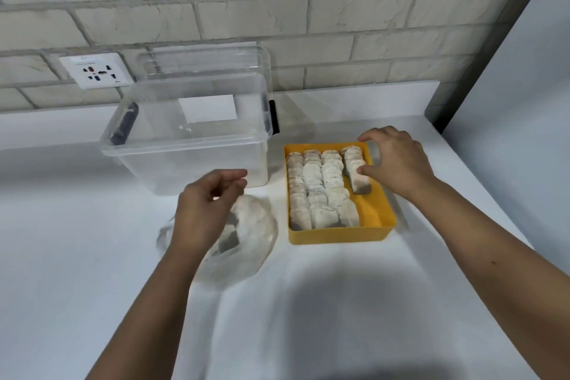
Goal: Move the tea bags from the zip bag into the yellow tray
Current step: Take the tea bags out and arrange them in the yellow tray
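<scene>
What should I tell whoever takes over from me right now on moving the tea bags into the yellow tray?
Hands: the left hand hovers over the zip bag, fingers loosely curled, nothing seen in it. The right hand pinches the short fourth row of tea bags.
Done: the yellow tray holds three full rows; the fourth reaches about halfway.
Left: at least one more shows inside the zip bag; move it over into the fourth row.

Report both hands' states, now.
Left hand: fingers loosely curled, holding nothing, above the zip bag.
Right hand: pinching tea bags in the tray.
</scene>
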### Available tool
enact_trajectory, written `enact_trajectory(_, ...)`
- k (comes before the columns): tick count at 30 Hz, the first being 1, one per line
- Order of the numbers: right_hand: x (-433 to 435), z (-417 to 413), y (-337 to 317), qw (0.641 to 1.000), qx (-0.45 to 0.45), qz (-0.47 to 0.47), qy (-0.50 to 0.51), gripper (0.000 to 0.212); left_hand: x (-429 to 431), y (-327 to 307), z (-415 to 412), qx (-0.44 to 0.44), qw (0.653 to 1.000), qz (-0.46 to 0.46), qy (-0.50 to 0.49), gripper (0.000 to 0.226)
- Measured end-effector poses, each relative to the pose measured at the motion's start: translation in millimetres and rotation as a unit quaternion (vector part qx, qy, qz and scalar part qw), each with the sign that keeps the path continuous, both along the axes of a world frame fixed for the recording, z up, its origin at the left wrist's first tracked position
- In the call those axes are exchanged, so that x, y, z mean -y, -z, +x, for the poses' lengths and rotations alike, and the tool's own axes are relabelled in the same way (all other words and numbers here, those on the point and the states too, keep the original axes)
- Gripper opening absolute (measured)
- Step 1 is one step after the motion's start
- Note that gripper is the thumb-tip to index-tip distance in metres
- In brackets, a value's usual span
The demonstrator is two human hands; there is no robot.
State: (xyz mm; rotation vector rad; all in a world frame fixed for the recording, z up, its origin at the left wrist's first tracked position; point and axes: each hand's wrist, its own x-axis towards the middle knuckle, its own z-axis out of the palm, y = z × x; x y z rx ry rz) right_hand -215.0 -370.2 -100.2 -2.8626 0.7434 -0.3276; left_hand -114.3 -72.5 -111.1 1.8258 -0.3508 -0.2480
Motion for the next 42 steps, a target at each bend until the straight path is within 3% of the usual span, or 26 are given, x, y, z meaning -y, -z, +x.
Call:
enact_trajectory(3, -42.2, -10.7, -8.0, 0.995, 0.048, 0.073, -0.045, 0.048, -34.2, 2.0, 12.2, 0.105, 0.990, 0.084, -0.040, 0.014)
enact_trajectory(5, -77.3, -12.7, -9.9, 0.981, 0.083, 0.152, -0.083, 0.036, -50.5, 11.3, 23.3, 0.208, 0.964, 0.161, -0.032, 0.013)
enact_trajectory(8, -136.2, -3.0, -5.5, 0.944, 0.097, 0.277, -0.147, 0.025, -65.9, 27.0, 38.8, 0.312, 0.911, 0.267, 0.035, 0.014)
enact_trajectory(10, -168.4, 8.3, 5.5, 0.922, 0.077, 0.328, -0.193, 0.023, -68.3, 34.7, 44.9, 0.325, 0.892, 0.301, 0.093, 0.016)
enact_trajectory(14, -210.1, 28.7, 31.7, 0.915, 0.003, 0.339, -0.218, 0.021, -70.2, 43.1, 45.7, 0.310, 0.858, 0.374, 0.164, 0.027)
enact_trajectory(18, -217.0, 30.2, 47.3, 0.943, -0.134, 0.197, -0.230, 0.022, -73.3, 44.0, 48.6, 0.278, 0.824, 0.450, 0.203, 0.053)
enact_trajectory(22, -207.3, 28.7, 48.2, 0.955, -0.200, 0.088, -0.198, 0.020, -85.9, 39.2, 47.8, 0.269, 0.851, 0.412, 0.183, 0.062)
enact_trajectory(26, -207.7, 33.9, 39.2, 0.961, -0.196, 0.059, -0.186, 0.064, -95.0, 37.9, 47.0, 0.262, 0.894, 0.324, 0.167, 0.067)
enact_trajectory(28, -209.1, 37.8, 38.8, 0.963, -0.193, 0.049, -0.185, 0.074, -94.9, 36.4, 44.3, 0.257, 0.906, 0.297, 0.160, 0.067)
enact_trajectory(32, -209.9, 48.0, 42.7, 0.962, -0.197, 0.058, -0.179, 0.071, -91.3, 38.3, 37.9, 0.257, 0.909, 0.289, 0.157, 0.066)
enact_trajectory(37, -202.5, 59.7, 50.0, 0.952, -0.208, 0.138, -0.179, 0.067, -88.0, 46.0, 40.3, 0.246, 0.905, 0.312, 0.151, 0.067)
enact_trajectory(42, -198.7, 62.3, 50.3, 0.963, -0.143, 0.150, -0.175, 0.063, -85.6, 45.6, 41.3, 0.228, 0.901, 0.341, 0.142, 0.068)
